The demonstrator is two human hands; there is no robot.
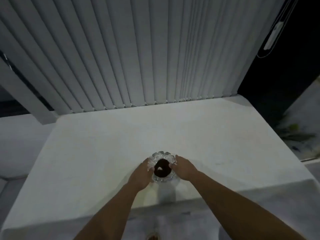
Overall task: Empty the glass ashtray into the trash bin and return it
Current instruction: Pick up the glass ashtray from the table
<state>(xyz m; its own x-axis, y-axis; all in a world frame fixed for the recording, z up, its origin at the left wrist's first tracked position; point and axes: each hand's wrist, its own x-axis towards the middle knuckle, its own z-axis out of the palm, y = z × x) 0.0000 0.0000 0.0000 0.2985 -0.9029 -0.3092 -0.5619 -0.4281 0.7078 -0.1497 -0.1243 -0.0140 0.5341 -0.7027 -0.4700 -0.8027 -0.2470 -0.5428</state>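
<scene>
- while it sits near the front middle of the table, the glass ashtray (162,166) is cupped from both sides by two bare hands.
- its rim is scalloped clear glass, and the bowl holds a dark mass (162,169) with a small pale scrap lying on it; what that scrap is cannot be told.
- the left hand (141,175) wraps the ashtray's left side, thumb laid over the rim and the other fingers curved round the outer wall.
- the right hand (184,168) grips the opposite side in the same way, thumb tip on the rim near the dark contents, fingers reaching along the far edge.
- whether the ashtray rests on the cloth or is lifted just clear of it cannot be told; a faint shadow falls on the cloth toward the near edge.
- both forearms come in from the bottom of the view and meet at the ashtray.
- the table is covered by a white tablecloth (103,153) that hangs over the near edge and the side corners.
- behind the table, pale vertical blinds (121,58) hang down to its far edge.
- to the right of the blinds is a dark opening, with a white cord and a slim white fitting (273,35) hanging beside it.
- low on the right, past the table corner, some green leaves (294,130) show, blurred.
- the trash bin does not appear in this view.
</scene>
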